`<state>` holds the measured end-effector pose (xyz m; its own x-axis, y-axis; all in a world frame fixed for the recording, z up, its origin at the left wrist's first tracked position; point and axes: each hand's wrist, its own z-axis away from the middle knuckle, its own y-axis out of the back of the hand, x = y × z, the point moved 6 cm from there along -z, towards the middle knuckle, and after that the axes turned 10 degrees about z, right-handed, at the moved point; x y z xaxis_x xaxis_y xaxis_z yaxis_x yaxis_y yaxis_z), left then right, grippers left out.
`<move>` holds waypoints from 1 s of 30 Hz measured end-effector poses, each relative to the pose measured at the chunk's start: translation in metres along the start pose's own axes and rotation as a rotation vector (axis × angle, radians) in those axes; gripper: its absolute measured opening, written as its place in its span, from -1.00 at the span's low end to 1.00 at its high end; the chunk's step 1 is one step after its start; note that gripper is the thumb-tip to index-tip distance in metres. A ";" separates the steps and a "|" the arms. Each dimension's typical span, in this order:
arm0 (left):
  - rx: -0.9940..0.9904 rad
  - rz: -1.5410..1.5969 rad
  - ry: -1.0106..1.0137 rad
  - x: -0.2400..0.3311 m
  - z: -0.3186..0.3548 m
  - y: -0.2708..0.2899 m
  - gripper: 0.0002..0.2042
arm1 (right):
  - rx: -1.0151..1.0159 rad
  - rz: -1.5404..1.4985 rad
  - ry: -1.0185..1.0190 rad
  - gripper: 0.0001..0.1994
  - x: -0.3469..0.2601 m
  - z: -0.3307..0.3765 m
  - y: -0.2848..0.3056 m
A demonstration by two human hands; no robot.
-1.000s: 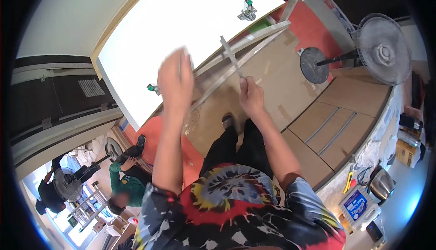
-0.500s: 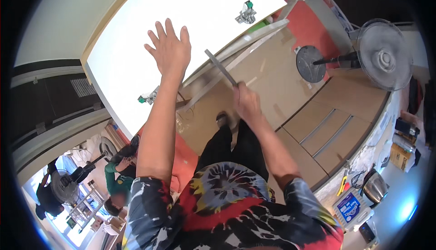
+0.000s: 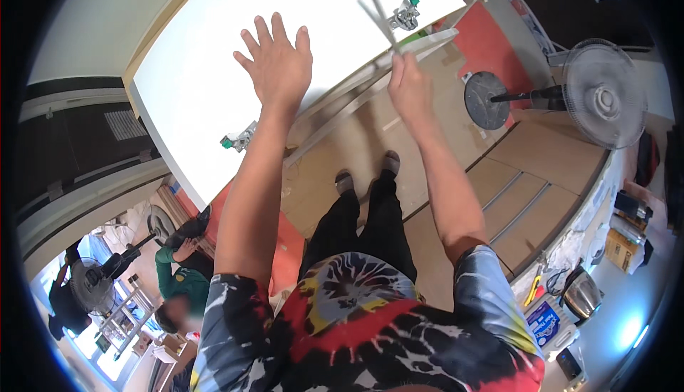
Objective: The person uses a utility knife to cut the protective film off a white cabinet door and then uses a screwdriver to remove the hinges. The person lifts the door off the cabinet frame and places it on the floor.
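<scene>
My left hand (image 3: 280,64) lies on the white panel (image 3: 192,79), its fingers spread. My right hand (image 3: 412,93) is closed around one end of a long, flat grey file (image 3: 381,16), smeared by motion. The file points away from me, over the panel's near edge and just left of a metal cabinet hinge (image 3: 406,12) with a green part. A second such hinge (image 3: 241,138) sits on the panel near my left forearm.
Wooden strips (image 3: 342,113) run below the panel's near edge. At right stand a floor fan (image 3: 602,93) and brown boards (image 3: 548,150) with metal handles. A bench at lower right holds a kettle (image 3: 583,294) and a white container (image 3: 548,324). A person in green (image 3: 182,281) is at lower left.
My right hand has moved forward and to the right with the file, which now reaches farther over the panel. My left hand has shifted slightly forward and right, staying spread.
</scene>
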<state>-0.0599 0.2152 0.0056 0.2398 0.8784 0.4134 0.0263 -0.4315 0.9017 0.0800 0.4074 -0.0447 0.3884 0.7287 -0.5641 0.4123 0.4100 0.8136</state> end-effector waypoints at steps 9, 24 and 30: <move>0.016 0.008 -0.017 -0.002 0.005 0.002 -0.44 | -0.083 0.140 0.020 -0.77 -0.014 0.056 -0.011; 0.016 0.002 0.007 -0.010 0.003 0.001 -0.47 | -0.083 0.021 -0.045 -0.68 -0.002 0.029 0.012; -0.017 0.006 0.000 -0.002 0.003 0.000 -0.46 | -0.021 0.235 0.109 -0.66 0.007 0.064 0.000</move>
<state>-0.0570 0.2128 0.0040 0.2394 0.8761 0.4185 0.0086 -0.4329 0.9014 0.1350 0.3775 -0.0582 0.3799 0.8596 -0.3418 0.3033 0.2333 0.9239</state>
